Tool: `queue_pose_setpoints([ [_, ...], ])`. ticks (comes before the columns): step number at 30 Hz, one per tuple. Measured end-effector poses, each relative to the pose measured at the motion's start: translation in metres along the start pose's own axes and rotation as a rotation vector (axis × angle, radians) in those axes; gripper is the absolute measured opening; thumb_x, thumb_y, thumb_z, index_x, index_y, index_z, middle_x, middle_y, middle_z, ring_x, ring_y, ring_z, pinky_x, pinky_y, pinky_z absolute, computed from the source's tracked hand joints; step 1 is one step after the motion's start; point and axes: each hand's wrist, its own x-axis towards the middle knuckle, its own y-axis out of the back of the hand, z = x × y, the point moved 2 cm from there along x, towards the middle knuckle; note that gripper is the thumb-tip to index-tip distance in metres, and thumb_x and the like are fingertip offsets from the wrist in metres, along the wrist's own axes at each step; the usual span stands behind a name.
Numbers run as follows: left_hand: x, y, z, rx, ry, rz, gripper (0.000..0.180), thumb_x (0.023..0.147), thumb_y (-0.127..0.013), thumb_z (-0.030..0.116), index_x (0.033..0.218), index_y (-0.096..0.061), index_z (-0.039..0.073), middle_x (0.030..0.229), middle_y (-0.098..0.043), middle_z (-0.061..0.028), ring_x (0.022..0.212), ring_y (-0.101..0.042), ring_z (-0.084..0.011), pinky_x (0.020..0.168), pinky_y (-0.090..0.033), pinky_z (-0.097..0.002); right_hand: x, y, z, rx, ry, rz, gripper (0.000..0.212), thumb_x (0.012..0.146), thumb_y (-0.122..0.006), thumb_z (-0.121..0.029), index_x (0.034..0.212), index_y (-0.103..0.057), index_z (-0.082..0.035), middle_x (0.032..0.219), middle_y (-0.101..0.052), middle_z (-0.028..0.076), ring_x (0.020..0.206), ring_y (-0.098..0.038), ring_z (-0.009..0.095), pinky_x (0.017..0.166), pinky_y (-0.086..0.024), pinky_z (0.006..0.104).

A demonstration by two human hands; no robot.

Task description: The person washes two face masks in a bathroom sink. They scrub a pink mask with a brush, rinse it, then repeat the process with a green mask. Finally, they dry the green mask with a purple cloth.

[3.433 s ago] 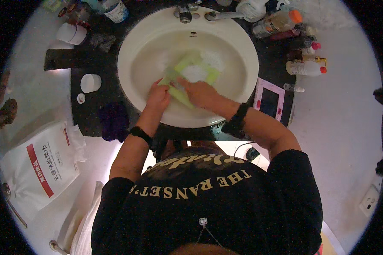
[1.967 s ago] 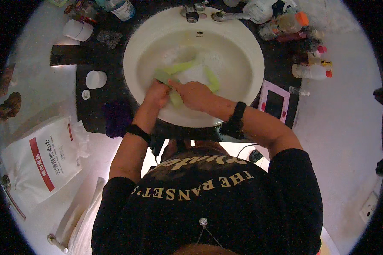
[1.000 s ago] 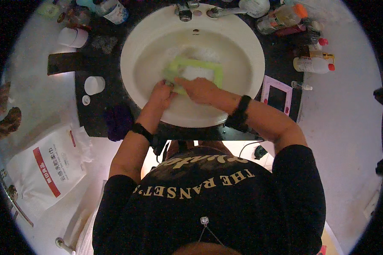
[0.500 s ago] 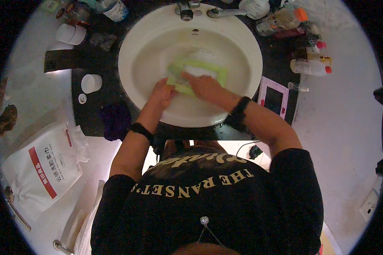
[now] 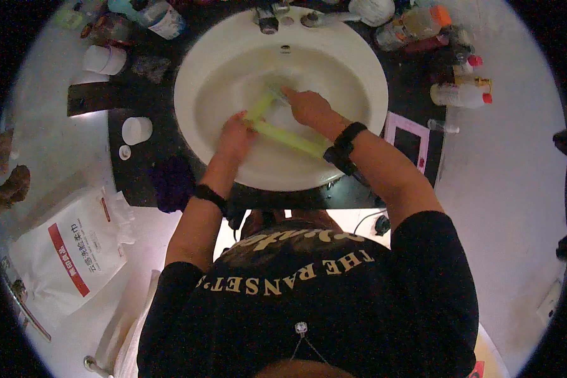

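Note:
A round white sink basin (image 5: 353,57) sits in a dark counter. Inside it lies a yellow-green cloth (image 5: 283,133), stretched into a long band. My left hand (image 5: 235,135) grips the cloth at its left part, near the basin's left wall. My right hand (image 5: 307,106) presses on the cloth's upper end in the middle of the basin, fingers curled on it. A dark band is on each wrist. The tap (image 5: 268,19) stands at the basin's far rim.
Several bottles (image 5: 460,94) crowd the counter at the right, white cups (image 5: 104,60) and a small jar (image 5: 136,130) at the left. A pink-framed dark panel (image 5: 409,140) lies right of the basin. A purple cloth (image 5: 170,183) lies at the counter's front; a white bag (image 5: 69,252) is on the floor.
The cloth was a broad bunched patch under both hands; now it is drawn out into a narrow band. My right hand has moved up toward the basin's middle.

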Motion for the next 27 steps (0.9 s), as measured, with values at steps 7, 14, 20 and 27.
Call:
queue_pose_setpoints([
  [7,-0.026,-0.012,-0.011,0.267,-0.239,0.143,0.041,0.091,-0.055,0.003,0.129,-0.038,-0.001,0.125,-0.052,-0.0133,0.106,-0.054,-0.0243,0.087,-0.049,-0.0374,0.005,-0.029,0.012,0.102,-0.152,-0.09,0.067,0.082,-0.053,-0.008,0.145,-0.032,-0.009,0.093,-0.067,0.022,0.086,-0.066,0.038,0.074,-0.052,0.0506],
  [14,-0.024,-0.023,-0.021,0.15,-0.192,0.204,0.049,0.087,-0.055,-0.006,0.131,-0.037,0.006,0.126,-0.049,-0.0131,0.111,-0.053,-0.0268,0.081,-0.053,-0.0414,-0.015,-0.02,-0.052,0.232,0.153,-0.034,0.061,0.083,-0.056,-0.009,0.141,-0.037,-0.018,0.095,-0.067,0.022,0.08,-0.066,0.04,0.068,-0.053,0.0496],
  [20,-0.001,-0.009,-0.022,0.172,0.089,-0.085,0.046,0.086,-0.052,-0.009,0.128,-0.04,0.006,0.117,-0.053,-0.0122,0.091,-0.06,-0.0258,0.076,-0.056,-0.0382,-0.019,0.006,-0.059,0.107,0.156,-0.005,0.055,0.084,-0.056,-0.013,0.137,-0.043,-0.019,0.09,-0.067,0.021,0.078,-0.066,0.041,0.067,-0.052,0.0505],
  [27,0.016,-0.002,-0.026,0.244,0.078,-0.092,0.032,0.09,-0.055,0.002,0.122,-0.05,0.002,0.096,-0.062,-0.01,0.08,-0.062,-0.0223,0.07,-0.057,-0.0366,-0.023,0.001,-0.059,0.084,0.173,-0.288,0.059,0.086,-0.053,-0.01,0.142,-0.039,-0.019,0.092,-0.067,0.02,0.086,-0.066,0.039,0.071,-0.052,0.0502],
])
